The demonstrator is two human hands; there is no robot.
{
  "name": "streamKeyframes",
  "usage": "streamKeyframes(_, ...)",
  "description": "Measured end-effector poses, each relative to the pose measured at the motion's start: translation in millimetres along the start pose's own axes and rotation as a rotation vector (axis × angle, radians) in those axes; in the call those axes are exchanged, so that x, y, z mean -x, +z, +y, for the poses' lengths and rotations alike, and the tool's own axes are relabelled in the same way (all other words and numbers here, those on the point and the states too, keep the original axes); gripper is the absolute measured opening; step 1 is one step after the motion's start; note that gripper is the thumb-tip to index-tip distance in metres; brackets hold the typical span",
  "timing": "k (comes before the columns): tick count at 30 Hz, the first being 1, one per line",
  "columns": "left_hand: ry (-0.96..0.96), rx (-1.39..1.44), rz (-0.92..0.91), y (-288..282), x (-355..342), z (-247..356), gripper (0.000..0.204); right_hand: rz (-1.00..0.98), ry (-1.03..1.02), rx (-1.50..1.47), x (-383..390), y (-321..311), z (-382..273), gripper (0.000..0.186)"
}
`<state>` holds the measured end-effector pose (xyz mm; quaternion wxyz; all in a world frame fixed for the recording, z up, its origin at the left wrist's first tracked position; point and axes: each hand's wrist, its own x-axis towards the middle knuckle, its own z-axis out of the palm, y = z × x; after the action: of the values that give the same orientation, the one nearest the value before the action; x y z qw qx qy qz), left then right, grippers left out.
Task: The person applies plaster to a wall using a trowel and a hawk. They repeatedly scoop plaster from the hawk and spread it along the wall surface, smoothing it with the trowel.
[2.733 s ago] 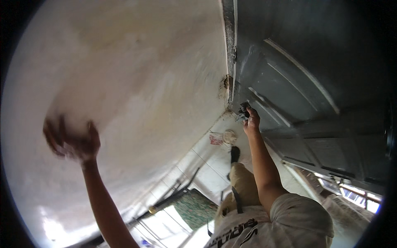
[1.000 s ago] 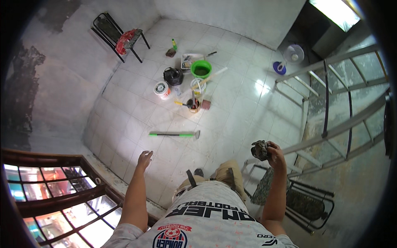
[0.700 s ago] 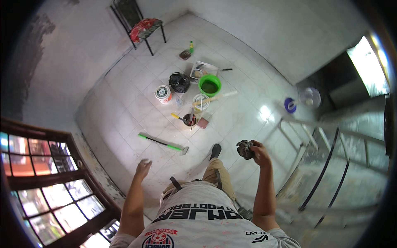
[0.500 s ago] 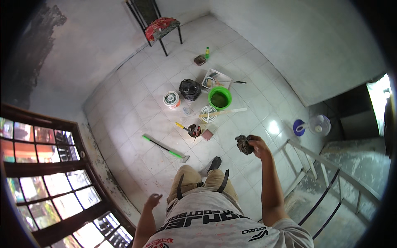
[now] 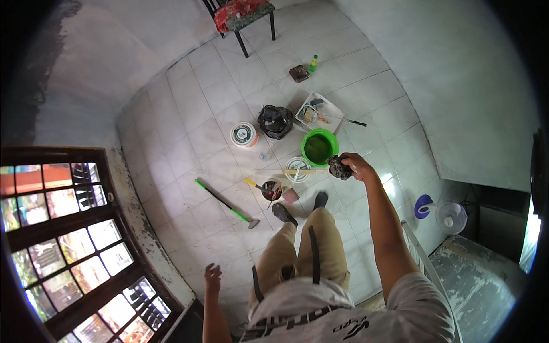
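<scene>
So, the right hand (image 5: 357, 166) is closed around a crumpled dark rag (image 5: 339, 168), just right of the centre of the frame. In view the rag overlaps the lower right rim of a green tub (image 5: 334, 139) of murky liquid; whether the two touch, I cannot tell. The left hand (image 5: 213, 277), low and left of centre, holds nothing, its fingers loosely curled. Left of the rag is a pale stick (image 5: 299, 171), then a pinkish pad (image 5: 290, 196) and a round tin (image 5: 265, 195) of tools. Above the tub sits a white tray (image 5: 330, 108) with brushes, and to its left a black bag (image 5: 275, 122) and a white bucket (image 5: 244, 136). A green-and-black scraper (image 5: 223, 201) lies left of centre, a chair (image 5: 247, 20) stands at the top edge, and a window (image 5: 57, 246) takes up the lower left
</scene>
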<state>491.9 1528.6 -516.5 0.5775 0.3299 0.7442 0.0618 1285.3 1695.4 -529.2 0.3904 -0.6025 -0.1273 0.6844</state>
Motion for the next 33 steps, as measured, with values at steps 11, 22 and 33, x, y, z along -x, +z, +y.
streamKeyframes(11,-0.727,0.274,0.016,213,45,1,0.057,-0.053,0.178,0.072,-433,-101,172,0.021)
streamKeyframes(22,-0.904,0.463,-0.116,333,53,-39,0.072,0.127,-0.041,0.989,-601,-145,347,0.025)
streamKeyframes(33,-0.816,0.523,-0.269,303,30,-55,0.092,0.18,-0.132,1.199,-585,-166,407,0.039)
